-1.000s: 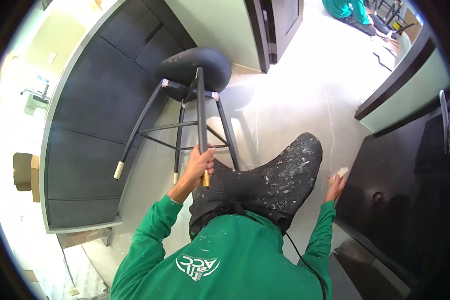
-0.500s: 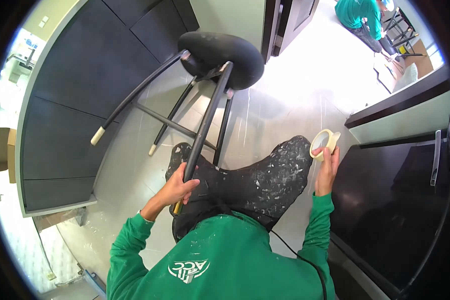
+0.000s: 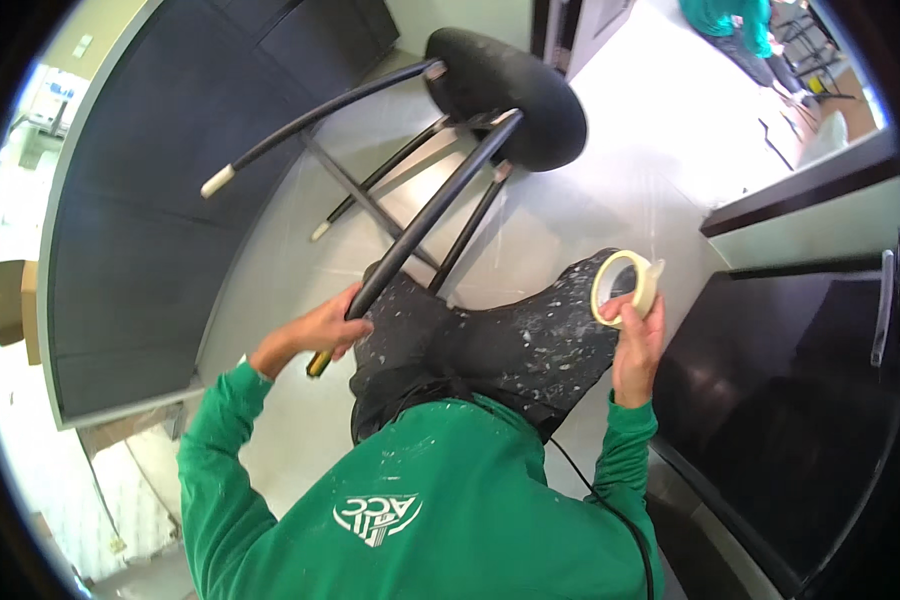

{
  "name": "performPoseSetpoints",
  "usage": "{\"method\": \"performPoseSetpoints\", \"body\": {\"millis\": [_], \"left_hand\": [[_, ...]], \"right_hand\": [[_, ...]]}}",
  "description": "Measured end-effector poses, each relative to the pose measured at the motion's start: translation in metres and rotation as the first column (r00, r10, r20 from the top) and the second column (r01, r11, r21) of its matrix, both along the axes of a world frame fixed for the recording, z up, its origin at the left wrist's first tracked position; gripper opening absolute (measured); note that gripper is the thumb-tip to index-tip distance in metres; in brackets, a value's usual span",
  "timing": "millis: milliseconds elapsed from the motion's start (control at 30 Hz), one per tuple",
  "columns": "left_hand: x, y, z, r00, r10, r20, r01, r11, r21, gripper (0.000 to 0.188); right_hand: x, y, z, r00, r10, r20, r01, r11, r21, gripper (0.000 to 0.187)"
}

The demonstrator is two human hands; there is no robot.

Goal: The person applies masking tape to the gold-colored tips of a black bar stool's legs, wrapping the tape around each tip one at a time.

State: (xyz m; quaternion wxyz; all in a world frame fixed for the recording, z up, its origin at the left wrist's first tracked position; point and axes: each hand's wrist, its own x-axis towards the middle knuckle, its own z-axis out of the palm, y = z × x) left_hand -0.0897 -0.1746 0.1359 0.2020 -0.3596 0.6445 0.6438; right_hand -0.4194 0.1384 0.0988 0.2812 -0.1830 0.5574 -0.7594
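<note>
A stool with a round black seat [image 3: 520, 100] lies tipped over in front of me, its long dark legs reaching back toward me. My left hand [image 3: 315, 330] is wrapped round one stool leg [image 3: 420, 230] close to its end. Past my fingers pokes that leg's gold-coloured tip [image 3: 318, 364]. Two other legs end in pale coverings, such as the white leg end [image 3: 217, 181] at the left. In my right hand [image 3: 638, 352], above my right knee, is a roll of cream masking tape [image 3: 646, 290], with a short flap of tape standing off it.
Dark cabinet panels [image 3: 170, 210] rise on the left, with a cardboard box [image 3: 30, 310] beyond them. A glossy black door [image 3: 780, 400] with a bar handle stands on the right. Through the doorway, a person in a green top [image 3: 715, 18] sits on the floor near more stools.
The stool's seat has shifted right in view, and the held leg's gold tip has swung left and up with my left hand. The tape roll has turned slightly and moved a little left.
</note>
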Motion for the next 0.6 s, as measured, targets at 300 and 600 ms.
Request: {"method": "performPoseSetpoints", "body": {"millis": [300,600], "left_hand": [[0.003,-0.019,0.012,1.0,-0.013,-0.027,0.013,1.0,-0.02,0.051],[0.053,-0.023,0.024,0.995,-0.034,0.095,0.034,0.999,0.004,0.058]], "right_hand": [[0.037,-0.027,0.007,0.989,0.146,-0.003,-0.145,0.989,0.033,0.035],[0.099,-0.062,0.011,0.868,0.488,0.091,-0.496,0.859,0.121,0.035]]}}
